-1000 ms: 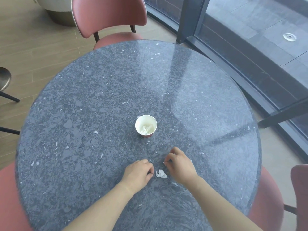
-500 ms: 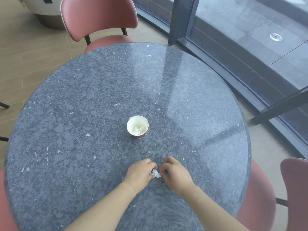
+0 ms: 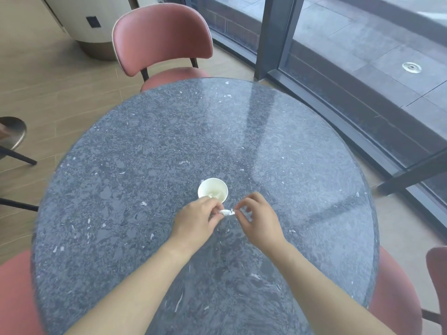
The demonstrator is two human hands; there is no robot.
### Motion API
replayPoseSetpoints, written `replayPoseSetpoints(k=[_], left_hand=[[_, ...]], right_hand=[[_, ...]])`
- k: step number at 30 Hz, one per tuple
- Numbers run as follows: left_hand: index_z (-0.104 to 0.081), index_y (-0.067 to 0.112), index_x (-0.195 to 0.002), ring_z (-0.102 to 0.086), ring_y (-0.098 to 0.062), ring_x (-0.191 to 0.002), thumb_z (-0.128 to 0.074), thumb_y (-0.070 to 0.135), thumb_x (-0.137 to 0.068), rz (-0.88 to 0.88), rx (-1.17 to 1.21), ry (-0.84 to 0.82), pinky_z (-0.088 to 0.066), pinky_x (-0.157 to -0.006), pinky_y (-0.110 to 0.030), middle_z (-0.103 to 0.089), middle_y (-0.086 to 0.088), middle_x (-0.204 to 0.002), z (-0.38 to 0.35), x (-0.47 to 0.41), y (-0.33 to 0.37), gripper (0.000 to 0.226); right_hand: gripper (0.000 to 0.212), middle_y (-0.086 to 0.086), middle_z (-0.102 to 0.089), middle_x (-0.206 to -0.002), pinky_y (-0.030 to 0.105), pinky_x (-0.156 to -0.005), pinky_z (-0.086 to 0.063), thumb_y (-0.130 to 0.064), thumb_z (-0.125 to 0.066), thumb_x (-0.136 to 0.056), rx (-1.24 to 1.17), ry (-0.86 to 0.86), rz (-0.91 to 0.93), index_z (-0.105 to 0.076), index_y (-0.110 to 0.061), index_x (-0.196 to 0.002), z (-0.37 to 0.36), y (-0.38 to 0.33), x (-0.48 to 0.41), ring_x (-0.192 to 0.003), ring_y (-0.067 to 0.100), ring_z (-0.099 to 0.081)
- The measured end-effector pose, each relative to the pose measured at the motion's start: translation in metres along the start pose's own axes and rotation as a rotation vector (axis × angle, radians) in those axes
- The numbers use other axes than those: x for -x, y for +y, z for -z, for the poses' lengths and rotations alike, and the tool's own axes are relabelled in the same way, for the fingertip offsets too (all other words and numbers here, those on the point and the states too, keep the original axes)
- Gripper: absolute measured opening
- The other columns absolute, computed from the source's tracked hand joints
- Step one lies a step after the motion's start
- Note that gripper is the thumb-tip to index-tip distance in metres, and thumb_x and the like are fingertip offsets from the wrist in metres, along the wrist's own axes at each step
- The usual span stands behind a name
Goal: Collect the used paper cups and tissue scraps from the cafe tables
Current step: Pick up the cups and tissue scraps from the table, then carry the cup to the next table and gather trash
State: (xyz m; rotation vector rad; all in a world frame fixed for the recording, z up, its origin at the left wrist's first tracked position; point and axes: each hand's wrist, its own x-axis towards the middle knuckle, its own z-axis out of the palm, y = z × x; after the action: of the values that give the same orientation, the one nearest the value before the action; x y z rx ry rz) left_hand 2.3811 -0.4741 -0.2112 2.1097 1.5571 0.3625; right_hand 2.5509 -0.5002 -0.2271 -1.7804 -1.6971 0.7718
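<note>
At the center of the frame, my left hand [image 3: 193, 223] and right hand [image 3: 262, 224] each pinch one end of a white tissue scrap [image 3: 227, 212] over the gray desk [image 3: 145, 165], just below a paper cup [image 3: 212, 189].

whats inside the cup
Crumpled white tissue lies inside the cup, toward its near wall. The left hand overlaps the near rim, so the part of the inside behind it is hidden.

I see 1 white paper cup [image 3: 212, 190] upright on the tabletop [image 3: 145, 153], tissue inside; beside it, 1 crumpled tissue scrap [image 3: 227, 212] pinched between my left hand [image 3: 193, 222] and right hand [image 3: 260, 222].
</note>
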Motion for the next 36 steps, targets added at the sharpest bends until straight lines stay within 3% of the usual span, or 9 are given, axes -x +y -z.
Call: replayPoseSetpoints(k=[3, 9, 14, 20, 25, 30, 33, 36], left_hand=[[-0.060, 0.031, -0.087, -0.059, -0.013, -0.074, -0.063, 0.034, -0.083, 0.044, -0.022, 0.100, -0.048, -0.063, -0.033, -0.062, 0.012, -0.086, 0.022, -0.019, -0.007, 0.007], [-0.056, 0.033, -0.110, -0.061, -0.014, -0.096, -0.061, 0.036, -0.086, 0.096, -0.112, 0.046, -0.047, -0.071, -0.031, -0.062, 0.013, -0.109, 0.026, -0.035, -0.018, 0.025], [-0.060, 0.034, -0.101, -0.057, -0.014, -0.102, -0.063, 0.041, -0.083, 0.060, -0.141, -0.041, -0.041, -0.069, -0.028, -0.059, 0.013, -0.110, 0.019, -0.030, -0.024, 0.020], [-0.061, 0.027, -0.103, -0.051, -0.018, -0.108, -0.064, 0.032, -0.084, -0.001, -0.184, -0.223, -0.046, -0.086, -0.037, -0.060, 0.008, -0.112, 0.010, -0.027, -0.030, 0.020], [-0.067, 0.022, -0.095, -0.056, -0.020, -0.098, -0.061, 0.024, -0.087, -0.047, -0.098, -0.130, -0.047, -0.079, -0.037, -0.065, 0.005, -0.100, 0.007, -0.025, -0.022, 0.010], [-0.066, 0.024, -0.093, -0.056, -0.017, -0.098, -0.064, 0.024, -0.085, -0.104, -0.066, -0.098, -0.048, -0.078, -0.036, -0.062, 0.010, -0.100, 0.016, -0.013, -0.006, 0.009], [-0.060, 0.027, -0.107, -0.055, -0.014, -0.103, -0.069, 0.027, -0.081, -0.161, -0.080, -0.055, -0.048, -0.076, -0.031, -0.054, 0.012, -0.113, 0.020, 0.005, 0.009, 0.027], [-0.045, 0.030, -0.128, -0.047, -0.015, -0.120, -0.070, 0.034, -0.079, -0.108, -0.068, -0.082, -0.047, -0.093, -0.040, -0.038, 0.010, -0.136, 0.020, 0.021, 0.029, 0.055]], right_hand=[[0.006, -0.007, -0.057, -0.090, 0.027, -0.063, -0.045, -0.026, -0.064, -0.084, -0.014, 0.063, 0.038, -0.063, -0.020, -0.086, 0.004, -0.018, -0.023, -0.071, 0.010, -0.054], [0.008, -0.008, -0.071, -0.087, 0.024, -0.067, -0.046, -0.019, -0.061, -0.083, 0.023, -0.018, -0.031, -0.067, -0.022, -0.088, -0.002, -0.028, -0.049, -0.072, 0.009, -0.061], [0.017, -0.005, -0.072, -0.092, 0.026, -0.070, -0.049, -0.015, -0.059, -0.083, 0.063, -0.062, -0.017, -0.069, -0.022, -0.095, -0.006, -0.024, -0.054, -0.081, 0.015, -0.064], [0.019, -0.003, -0.067, -0.102, 0.033, -0.071, -0.050, -0.014, -0.054, -0.086, 0.194, -0.142, 0.100, -0.066, -0.019, -0.101, -0.010, -0.013, -0.046, -0.095, 0.020, -0.058], [0.025, -0.002, -0.059, -0.109, 0.032, -0.066, -0.046, -0.008, -0.052, -0.082, 0.228, -0.228, 0.180, -0.065, -0.017, -0.101, -0.011, -0.006, -0.034, -0.100, 0.022, -0.055], [0.014, -0.001, -0.062, -0.102, 0.030, -0.067, -0.046, -0.020, -0.063, -0.084, 0.131, -0.122, 0.182, -0.068, -0.017, -0.097, 0.001, -0.008, -0.012, -0.091, 0.022, -0.059], [0.010, 0.000, -0.064, -0.095, 0.034, -0.066, -0.050, -0.018, -0.064, -0.084, 0.057, -0.059, 0.208, -0.069, -0.015, -0.093, 0.015, -0.011, 0.010, -0.086, 0.022, -0.061], [0.008, -0.001, -0.064, -0.092, 0.029, -0.064, -0.048, -0.017, -0.067, -0.082, 0.028, 0.009, 0.246, -0.069, -0.016, -0.089, 0.031, -0.010, 0.037, -0.082, 0.020, -0.061]])
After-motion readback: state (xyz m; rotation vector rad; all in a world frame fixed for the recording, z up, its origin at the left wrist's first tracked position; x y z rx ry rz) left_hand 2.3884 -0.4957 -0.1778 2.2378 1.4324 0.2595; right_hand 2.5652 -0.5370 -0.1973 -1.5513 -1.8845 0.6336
